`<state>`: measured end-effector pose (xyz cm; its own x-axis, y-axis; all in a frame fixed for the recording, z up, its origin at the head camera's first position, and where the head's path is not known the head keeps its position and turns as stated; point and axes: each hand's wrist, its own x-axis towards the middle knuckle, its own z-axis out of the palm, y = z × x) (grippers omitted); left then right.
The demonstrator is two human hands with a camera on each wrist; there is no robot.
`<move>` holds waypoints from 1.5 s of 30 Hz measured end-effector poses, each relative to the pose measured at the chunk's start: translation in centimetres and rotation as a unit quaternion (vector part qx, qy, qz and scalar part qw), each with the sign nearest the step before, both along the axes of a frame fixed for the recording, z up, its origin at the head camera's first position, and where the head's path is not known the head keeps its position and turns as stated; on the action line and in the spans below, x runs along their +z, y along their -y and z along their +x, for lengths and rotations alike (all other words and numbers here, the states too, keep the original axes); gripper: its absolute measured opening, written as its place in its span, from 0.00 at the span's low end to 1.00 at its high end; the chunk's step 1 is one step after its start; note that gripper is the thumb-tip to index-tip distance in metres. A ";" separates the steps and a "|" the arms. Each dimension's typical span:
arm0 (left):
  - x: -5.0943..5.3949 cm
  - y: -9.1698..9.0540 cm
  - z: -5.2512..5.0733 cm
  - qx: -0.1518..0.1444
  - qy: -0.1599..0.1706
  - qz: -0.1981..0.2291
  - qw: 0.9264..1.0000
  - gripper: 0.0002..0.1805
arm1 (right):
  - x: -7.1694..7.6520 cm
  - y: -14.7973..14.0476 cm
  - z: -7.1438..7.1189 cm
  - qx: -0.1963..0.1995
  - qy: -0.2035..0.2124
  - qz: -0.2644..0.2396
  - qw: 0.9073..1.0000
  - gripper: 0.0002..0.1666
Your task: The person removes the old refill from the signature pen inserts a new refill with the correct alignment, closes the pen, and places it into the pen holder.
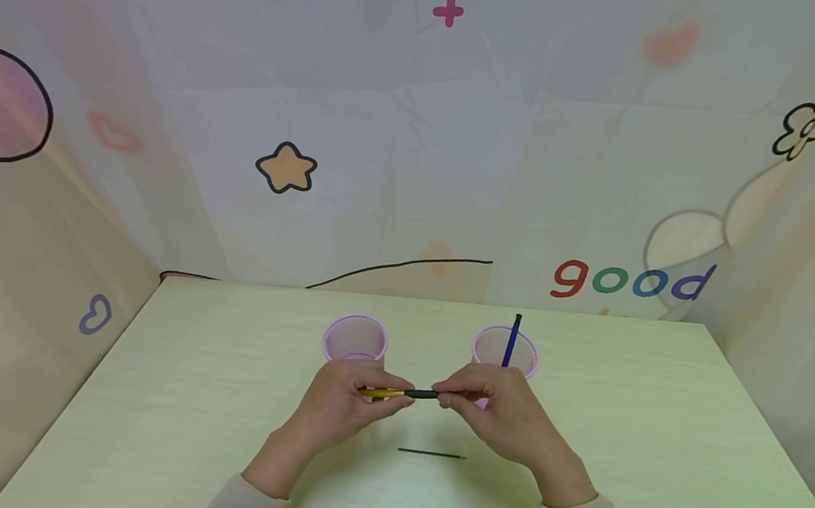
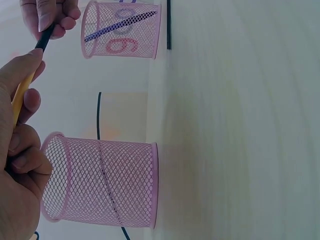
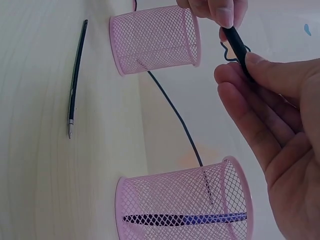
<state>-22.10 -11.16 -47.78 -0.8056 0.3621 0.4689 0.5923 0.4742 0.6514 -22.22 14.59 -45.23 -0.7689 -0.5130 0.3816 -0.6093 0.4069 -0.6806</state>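
Observation:
My left hand (image 1: 338,401) grips the yellow barrel of a pen (image 1: 382,393), holding it nearly level above the table. At its black end, my right hand (image 1: 510,412) pinches the pen between thumb and fingertips. Both hands are close together, and fingers cover parts of the pen. On the table below them lies a thin black pen refill (image 1: 432,454), its metal tip showing in the right wrist view. The refill touches neither hand.
Behind my left hand stands a pink mesh pen cup (image 2: 107,182). A second pink mesh cup (image 3: 160,192) stands behind my right hand with a blue pen (image 1: 511,341) in it. A printed cloth (image 1: 391,135) hangs behind the table (image 1: 195,397).

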 end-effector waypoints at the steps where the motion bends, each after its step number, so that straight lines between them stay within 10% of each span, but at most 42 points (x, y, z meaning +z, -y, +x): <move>1: 0.0 0.0 0.0 0.000 0.002 0.001 1.000 0.07 | 0.0 0.0 0.0 0.000 0.001 0.000 1.000 0.07; 35: 0.2 -0.1 0.1 0.001 -0.010 -0.017 1.000 0.05 | -0.4 0.6 -0.1 0.016 -0.040 -0.040 0.998 0.14; 45: 0.1 0.1 0.0 0.007 -0.024 -0.011 1.000 0.06 | 0.1 0.1 -0.1 -0.003 0.021 -0.006 1.000 0.12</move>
<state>-22.08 -11.22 -47.65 -0.7874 0.3611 0.4997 0.6159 0.4965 0.6117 -22.29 14.51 -45.10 -0.7873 -0.5041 0.3551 -0.5778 0.4022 -0.7101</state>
